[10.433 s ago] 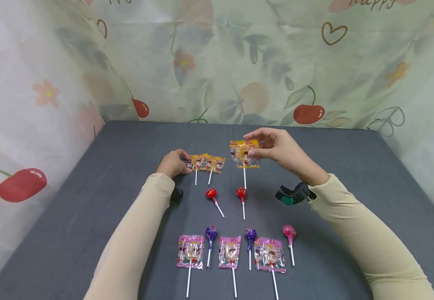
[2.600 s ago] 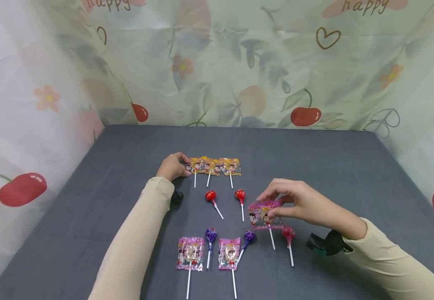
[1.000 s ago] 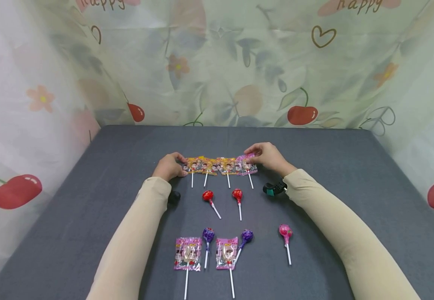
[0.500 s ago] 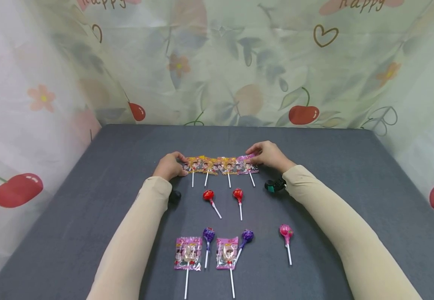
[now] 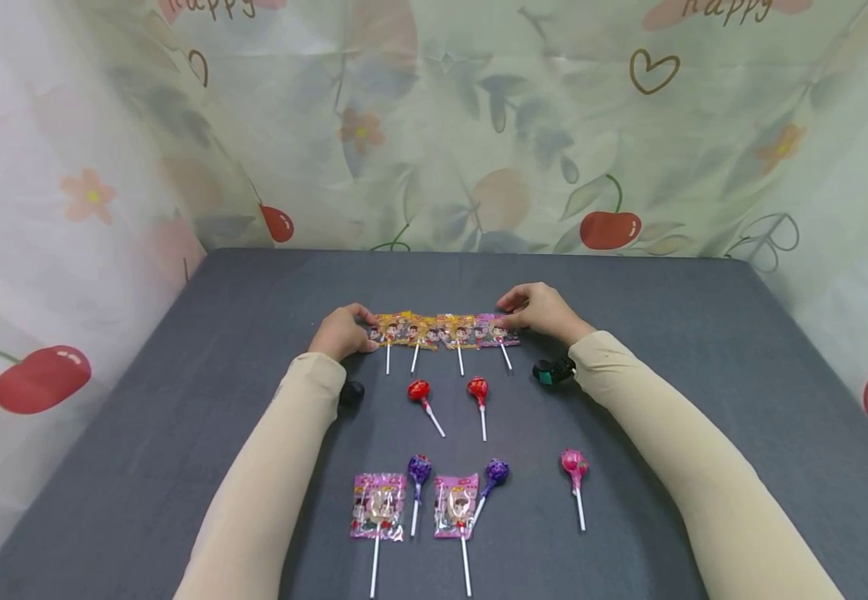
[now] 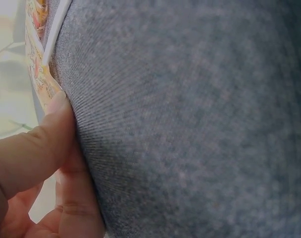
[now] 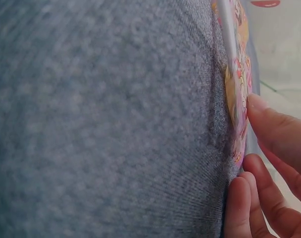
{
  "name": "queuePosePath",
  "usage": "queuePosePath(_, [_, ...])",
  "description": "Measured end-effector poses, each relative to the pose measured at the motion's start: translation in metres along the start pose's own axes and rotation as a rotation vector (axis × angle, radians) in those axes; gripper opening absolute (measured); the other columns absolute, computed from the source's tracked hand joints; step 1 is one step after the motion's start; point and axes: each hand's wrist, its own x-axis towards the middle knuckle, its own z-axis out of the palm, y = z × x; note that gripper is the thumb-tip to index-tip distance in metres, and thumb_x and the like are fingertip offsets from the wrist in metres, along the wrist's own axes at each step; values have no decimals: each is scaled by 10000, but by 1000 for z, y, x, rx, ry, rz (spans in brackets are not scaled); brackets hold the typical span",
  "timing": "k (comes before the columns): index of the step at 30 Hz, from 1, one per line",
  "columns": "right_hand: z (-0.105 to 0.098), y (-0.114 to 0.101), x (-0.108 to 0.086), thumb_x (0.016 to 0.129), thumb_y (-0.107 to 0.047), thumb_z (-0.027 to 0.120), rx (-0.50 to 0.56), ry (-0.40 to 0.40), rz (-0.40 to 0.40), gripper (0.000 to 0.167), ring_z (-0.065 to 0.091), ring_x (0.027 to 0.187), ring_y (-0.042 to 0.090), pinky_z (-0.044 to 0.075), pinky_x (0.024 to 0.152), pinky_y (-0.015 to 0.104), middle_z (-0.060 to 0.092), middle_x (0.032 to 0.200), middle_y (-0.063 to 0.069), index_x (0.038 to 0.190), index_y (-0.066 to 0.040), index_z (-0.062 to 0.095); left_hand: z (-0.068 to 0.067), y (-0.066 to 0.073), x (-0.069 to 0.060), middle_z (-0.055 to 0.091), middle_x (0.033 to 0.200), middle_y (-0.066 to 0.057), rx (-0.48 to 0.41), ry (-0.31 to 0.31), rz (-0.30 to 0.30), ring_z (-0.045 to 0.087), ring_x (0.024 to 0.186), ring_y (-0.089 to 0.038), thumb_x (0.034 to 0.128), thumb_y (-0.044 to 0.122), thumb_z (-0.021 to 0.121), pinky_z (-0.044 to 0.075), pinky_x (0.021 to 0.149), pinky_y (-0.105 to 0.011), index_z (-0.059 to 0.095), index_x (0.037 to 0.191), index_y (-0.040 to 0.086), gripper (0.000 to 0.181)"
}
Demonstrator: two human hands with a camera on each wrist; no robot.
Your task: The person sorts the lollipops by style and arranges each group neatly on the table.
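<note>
Several flat lollipops in wrappers lie in a row at the back of the table. At the left end, my left hand [image 5: 339, 333] pinches the edge of a yellow-wrapped lollipop [image 5: 390, 329]; the left wrist view shows the thumb [image 6: 56, 106] on its wrapper. Two more yellow-wrapped lollipops [image 5: 423, 331] lie beside it, their wrappers touching or overlapping. At the right end, my right hand [image 5: 546, 312] holds a pink-wrapped lollipop [image 5: 489, 333] by its right side. The right wrist view shows that thumb on the pink wrapper [image 7: 239, 144], with fingers curled at its edge.
Two red ball lollipops [image 5: 419, 390] lie mid-table, before the row. Nearer the front are two pink-wrapped flat lollipops [image 5: 378, 507], two purple ball lollipops [image 5: 419, 468] and a pink ball lollipop [image 5: 574, 462]. A patterned curtain [image 5: 434, 125] surrounds the dark table [image 5: 253, 287].
My right hand placed a third yellow-wrapped lollipop in the row, then brought a pink-wrapped one from the front to its right end. In the last second that wrapper settles slightly. My left hand stays put.
</note>
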Motion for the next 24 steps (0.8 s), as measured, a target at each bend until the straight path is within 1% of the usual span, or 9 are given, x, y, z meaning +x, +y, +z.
queuePosePath(5, [0,1,1,819,-206,781,4,0,2,345,592,922,218,475,743,292,673,1093,118,1115,-57,684,-1,0,0,508,1330,-173,-6,0,5,457,1025,-291,842,95,744,370,878,-378,589,1167,125,361])
queuePosePath(18, [0,3,0,830,-235,773,13,5,14,352,590,921,217,480,743,293,670,1098,116,1122,-62,680,-1,2,-3,511,1322,-168,-12,-8,-5,453,1024,-290,854,84,729,362,861,-376,581,1172,124,353])
queuePosePath(22, [-1,4,-2,848,-242,756,44,-3,5,371,608,949,225,506,759,297,662,1130,131,1151,-50,663,-1,2,-2,510,1325,-165,-17,-14,-9,453,1025,-291,856,82,726,361,854,-375,582,1172,125,350])
queuePosePath(24, [-3,1,-5,861,-241,743,88,-3,-3,386,622,978,242,528,785,322,655,1152,144,1175,-37,649,-1,2,-2,510,1327,-162,-17,-12,-9,453,1024,-290,856,82,726,362,852,-375,583,1171,127,349])
